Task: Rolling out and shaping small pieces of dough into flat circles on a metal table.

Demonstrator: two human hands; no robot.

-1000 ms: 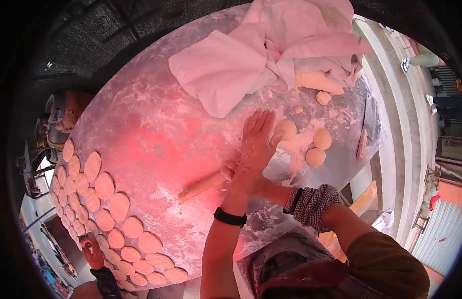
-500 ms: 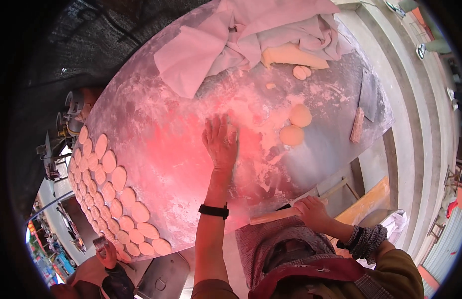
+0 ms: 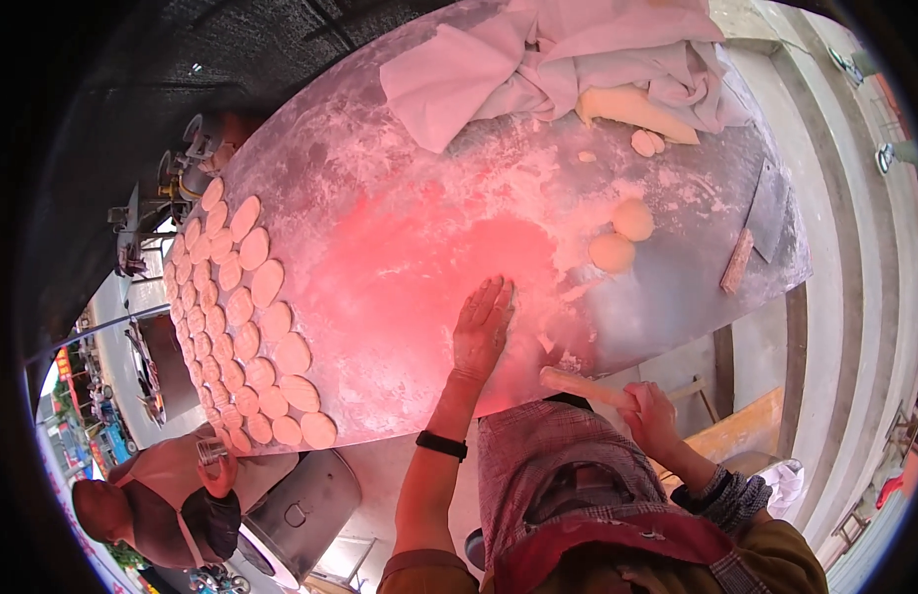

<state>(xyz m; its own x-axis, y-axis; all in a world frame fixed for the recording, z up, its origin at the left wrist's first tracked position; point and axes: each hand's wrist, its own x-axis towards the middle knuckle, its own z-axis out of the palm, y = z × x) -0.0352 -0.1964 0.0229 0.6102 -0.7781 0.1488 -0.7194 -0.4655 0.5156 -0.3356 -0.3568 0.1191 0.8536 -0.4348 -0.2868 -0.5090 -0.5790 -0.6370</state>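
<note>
My left hand point(image 3: 482, 329) rests palm down, fingers stretched out, on or just over the floured tabletop point(image 3: 380, 307) near its front edge. A wooden rolling pin point(image 3: 585, 386) is gripped at one end by my right hand point(image 3: 651, 416), its other end reaching over the table's near edge. Two round flattened dough pieces point(image 3: 622, 236) lie together to the right of my left hand. Several rows of flat dough rounds point(image 3: 266, 284) cover the left end of the table.
Pale cloth point(image 3: 499, 74) lies bunched at the back, partly over a dough slab point(image 3: 637, 115). Small dough lumps point(image 3: 646, 144) sit beside it. At the right edge rests a cleaver point(image 3: 766, 213). Another person point(image 3: 152, 495) stands at lower left, holding a glass point(image 3: 211, 452). Steps point(image 3: 825, 198) rise on the right.
My left hand has drawn back toward the near edge. The rolling pin in my right hand has tilted, its free end rising toward the table. The whole view has shifted.
</note>
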